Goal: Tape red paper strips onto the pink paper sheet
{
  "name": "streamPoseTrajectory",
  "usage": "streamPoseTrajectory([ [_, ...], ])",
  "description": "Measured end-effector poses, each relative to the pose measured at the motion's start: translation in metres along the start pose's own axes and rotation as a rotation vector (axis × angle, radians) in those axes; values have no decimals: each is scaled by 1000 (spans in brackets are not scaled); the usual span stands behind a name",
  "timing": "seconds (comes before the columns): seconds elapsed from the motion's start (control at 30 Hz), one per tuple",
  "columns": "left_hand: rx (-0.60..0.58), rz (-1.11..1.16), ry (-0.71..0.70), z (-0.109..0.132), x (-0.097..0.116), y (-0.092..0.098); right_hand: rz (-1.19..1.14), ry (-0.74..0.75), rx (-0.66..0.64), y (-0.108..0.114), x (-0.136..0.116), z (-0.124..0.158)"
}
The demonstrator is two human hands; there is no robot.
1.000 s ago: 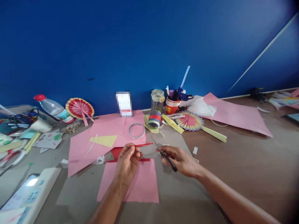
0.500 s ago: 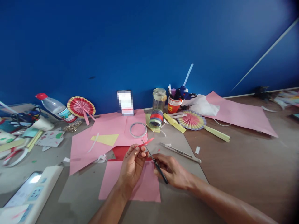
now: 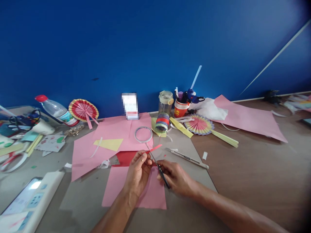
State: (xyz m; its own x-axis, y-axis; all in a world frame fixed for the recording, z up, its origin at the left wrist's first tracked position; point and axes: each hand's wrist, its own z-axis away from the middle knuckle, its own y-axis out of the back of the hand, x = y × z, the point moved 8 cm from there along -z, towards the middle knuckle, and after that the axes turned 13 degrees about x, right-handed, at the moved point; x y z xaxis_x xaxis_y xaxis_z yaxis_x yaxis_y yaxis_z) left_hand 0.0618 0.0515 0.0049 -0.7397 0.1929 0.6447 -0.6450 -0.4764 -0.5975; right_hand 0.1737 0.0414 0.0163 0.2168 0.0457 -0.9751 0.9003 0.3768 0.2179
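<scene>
Between thumb and fingers, my left hand [image 3: 139, 170] pinches a narrow red paper strip [image 3: 155, 148] whose free end points up and right. My right hand [image 3: 176, 176] is closed round the black handles of a pair of scissors [image 3: 162, 174]. Their thin blades cross the strip just beyond my left fingertips; how far they are parted is hard to see. Below both hands lies a pink paper sheet [image 3: 114, 191], and behind it a red paper piece [image 3: 123, 159] is partly covered by my left hand.
A utility knife [image 3: 188, 158] lies right of my hands. Behind stand a clear bottle [image 3: 165, 105] with tape rolls round it and a red cup [image 3: 181, 110] of tools. Folded paper fans [image 3: 84, 110] rest left and right. A power strip [image 3: 46, 194] is at front left.
The scissors have swung so their blades point more steeply away and cross the strip nearer my left fingers. My left hand stays almost in place, still pinching the strip.
</scene>
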Motion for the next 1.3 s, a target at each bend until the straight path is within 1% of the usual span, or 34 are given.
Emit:
streamPoseTrajectory([
  [0.13,5,-15,-6,-2,-1,3,40,-11,46,2,5,-2],
  [0.2,19,-39,-21,-3,0,6,116,15,118,11,6,-5],
  [0.3,37,-73,-44,-5,2,8,309,55,266,39,6,-11],
  [0.37,41,-93,-61,-4,4,9,521,53,346,64,8,-16],
  [0.4,42,-106,-71,-4,6,9,657,68,364,77,7,-18],
  [0.47,46,-141,-91,-3,8,9,911,85,359,98,6,-22],
  [0.57,61,-210,-110,-3,8,9,1146,95,325,120,7,-26],
  [0.63,68,-255,-111,-3,7,10,1192,89,292,128,10,-27],
  [0.7,70,-297,-110,-3,5,9,1163,86,257,131,14,-28],
  [0.8,70,-359,-114,-3,2,9,1097,89,238,133,20,-30],
  [0.87,72,-399,-120,-3,1,10,1069,81,249,134,23,-31],
  [0.93,72,-436,-128,-3,0,10,1047,79,290,134,21,-31],
  [1.0,61,-466,-139,-3,0,9,967,135,358,128,10,-30],
  [1.07,36,-490,-150,-2,-1,6,757,249,397,112,-7,-26],
  [1.1,20,-502,-154,-1,-1,4,604,301,373,101,-14,-23],
  [1.13,7,-512,-155,0,-2,2,469,309,323,88,-18,-22],
  [1.17,-8,-524,-157,1,-2,1,370,289,276,75,-20,-20],
  [1.23,-46,-567,-172,2,-4,-2,244,221,223,53,-20,-18],
  [1.3,-84,-613,-194,3,-6,-4,184,118,241,41,-14,-18],
])
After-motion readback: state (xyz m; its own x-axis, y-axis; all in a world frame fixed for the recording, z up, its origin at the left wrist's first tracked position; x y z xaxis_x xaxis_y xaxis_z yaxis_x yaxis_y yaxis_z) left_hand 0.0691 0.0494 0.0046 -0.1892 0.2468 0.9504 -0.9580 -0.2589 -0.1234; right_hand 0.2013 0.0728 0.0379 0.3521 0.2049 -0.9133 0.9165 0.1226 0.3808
